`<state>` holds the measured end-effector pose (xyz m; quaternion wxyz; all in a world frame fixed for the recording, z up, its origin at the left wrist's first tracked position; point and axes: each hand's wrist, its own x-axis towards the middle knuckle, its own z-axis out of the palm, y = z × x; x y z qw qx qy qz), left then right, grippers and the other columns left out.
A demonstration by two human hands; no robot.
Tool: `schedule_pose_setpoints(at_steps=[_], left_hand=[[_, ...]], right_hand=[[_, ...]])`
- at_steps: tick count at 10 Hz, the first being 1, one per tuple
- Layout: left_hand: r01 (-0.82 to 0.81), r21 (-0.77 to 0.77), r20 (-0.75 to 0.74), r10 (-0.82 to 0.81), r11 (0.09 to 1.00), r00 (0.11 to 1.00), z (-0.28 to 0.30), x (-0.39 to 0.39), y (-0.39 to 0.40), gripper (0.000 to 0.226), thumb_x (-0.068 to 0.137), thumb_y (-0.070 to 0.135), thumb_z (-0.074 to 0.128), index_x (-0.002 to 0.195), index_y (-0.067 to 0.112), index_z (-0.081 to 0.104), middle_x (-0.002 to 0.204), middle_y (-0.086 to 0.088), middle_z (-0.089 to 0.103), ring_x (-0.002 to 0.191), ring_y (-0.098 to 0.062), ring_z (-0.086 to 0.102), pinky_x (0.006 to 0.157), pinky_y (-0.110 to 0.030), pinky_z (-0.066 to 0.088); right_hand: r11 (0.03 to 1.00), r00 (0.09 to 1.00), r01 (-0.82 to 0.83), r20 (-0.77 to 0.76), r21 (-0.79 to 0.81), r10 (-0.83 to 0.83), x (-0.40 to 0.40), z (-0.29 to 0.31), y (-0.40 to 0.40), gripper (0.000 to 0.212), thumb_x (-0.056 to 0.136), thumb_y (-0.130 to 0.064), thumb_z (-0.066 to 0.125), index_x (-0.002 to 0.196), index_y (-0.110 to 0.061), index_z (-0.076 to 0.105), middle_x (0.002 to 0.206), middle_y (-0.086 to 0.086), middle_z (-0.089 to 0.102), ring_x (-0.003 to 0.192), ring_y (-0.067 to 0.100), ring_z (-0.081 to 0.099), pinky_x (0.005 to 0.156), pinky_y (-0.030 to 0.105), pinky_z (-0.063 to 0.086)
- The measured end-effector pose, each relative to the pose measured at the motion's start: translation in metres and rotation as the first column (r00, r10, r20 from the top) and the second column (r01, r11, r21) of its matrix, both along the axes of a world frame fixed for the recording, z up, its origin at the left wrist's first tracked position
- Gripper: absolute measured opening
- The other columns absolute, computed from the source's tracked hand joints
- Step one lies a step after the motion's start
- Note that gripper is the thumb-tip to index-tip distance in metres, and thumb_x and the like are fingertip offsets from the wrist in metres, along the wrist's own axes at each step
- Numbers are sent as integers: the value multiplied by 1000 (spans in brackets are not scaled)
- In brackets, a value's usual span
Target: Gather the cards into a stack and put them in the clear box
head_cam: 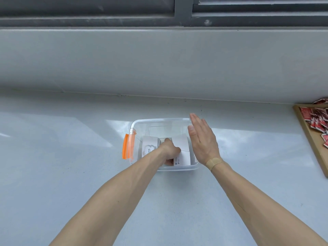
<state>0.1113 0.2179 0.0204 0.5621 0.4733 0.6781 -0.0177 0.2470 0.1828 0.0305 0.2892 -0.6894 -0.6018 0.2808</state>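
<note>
A clear plastic box (pixel 159 121) with an orange latch (pixel 126 146) on its left side sits on the pale counter. Inside it lie white cards (pixel 182 144), some with dark print, in a loose pile. My left hand (pixel 169 150) reaches down into the box, its fingers curled on the cards. My right hand (pixel 202 139) is flat and open, fingers together, held against the box's right wall with nothing in it. A plaster is stuck on my right wrist.
A wooden tray (pixel 308 135) with several red and white packets (pixel 317 119) lies at the right edge of the counter. A grey wall and a window frame rise behind the box.
</note>
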Motion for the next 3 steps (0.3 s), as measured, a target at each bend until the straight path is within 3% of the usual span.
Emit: schedule_pose_setpoints(at_steps=[1, 2, 3], left_hand=[[25, -39, 12, -24, 999, 1000, 11, -3, -1, 12, 94, 13, 47, 102, 8, 54, 78, -10, 58, 68, -27, 59, 74, -39, 58], [63, -46, -28, -64, 997, 998, 21, -5, -3, 10, 94, 18, 48, 93, 9, 53, 75, -8, 52, 68, -26, 53, 65, -32, 50], [117, 19, -102, -115, 993, 988, 33, -12, -5, 25, 94, 27, 49, 103, 3, 52, 83, -14, 51, 79, -31, 52, 73, -34, 43]], right_hand=[[999, 995, -24, 91, -22, 26, 1, 4, 0, 59, 98, -53, 14, 150, -27, 23, 159, -7, 23, 147, 20, 11, 118, 48, 16], [999, 986, -24, 164, -48, 31, 0, 10, 0, 58, 99, -52, 18, 150, -26, 22, 160, -6, 21, 147, 22, 12, 118, 48, 17], [996, 939, -53, 336, -67, 73, 0, 15, -6, 58, 99, -52, 22, 151, -27, 20, 161, -4, 18, 147, 24, 12, 116, 49, 19]])
